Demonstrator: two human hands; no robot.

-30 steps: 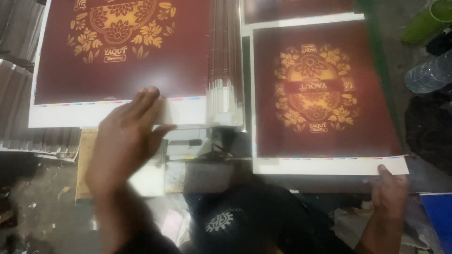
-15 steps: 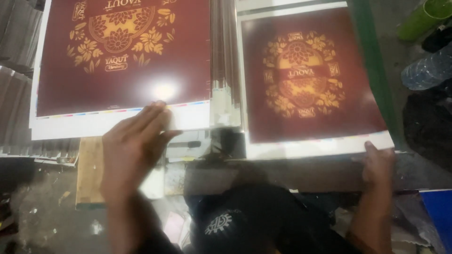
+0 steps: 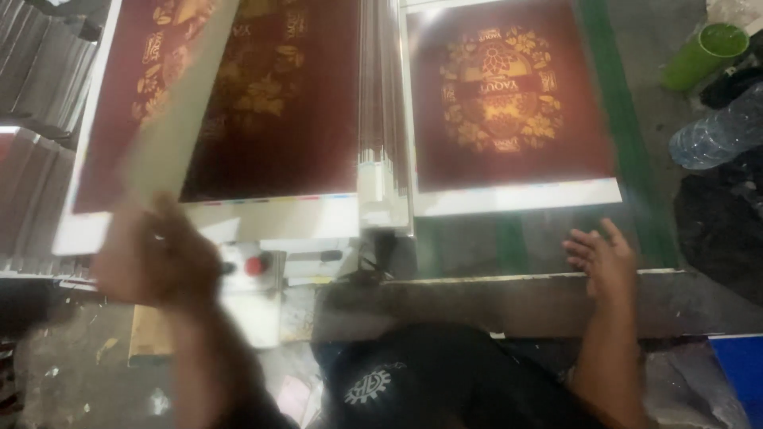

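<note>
Lifted sheet (image 3: pixel 171 119), maroon with gold ornament and a pale underside, tilted up off the left stack (image 3: pixel 278 135) and blurred with motion; lower corner pinched in the left hand (image 3: pixel 155 262), itself smeared, so exact finger placement impossible to tell. Beneath it, on the left stack, one more maroon printed face showing, white margin with small colour marks along its near edge. Just right of that, a narrow upright bundle of sheet edges (image 3: pixel 385 135), dividing left stack from right.

Right of the divider, a single flat printed sheet (image 3: pixel 509 111) on the green-striped bench (image 3: pixel 628 199), same gold emblem (sharper here), white margin nearest the person. Right hand (image 3: pixel 600 258) open, fingers spread, empty, resting at the near bench edge just below that sheet and apart from it.

Between the hands, below the left stack: a pale control box with one red button (image 3: pixel 256 264) and a dark switch beside it. Nothing between the right hand and its sheet; the raised sheet hiding part of the left stack.

Far right: one green cup (image 3: pixel 703 56), one clear plastic bottle (image 3: pixel 719 131) lying on its side, dark cloth beneath. Far left: grey stacked sheets (image 3: pixel 36 119), count unclear. Counted: two printed faces lying flat, one sheet lifted, two hands.
</note>
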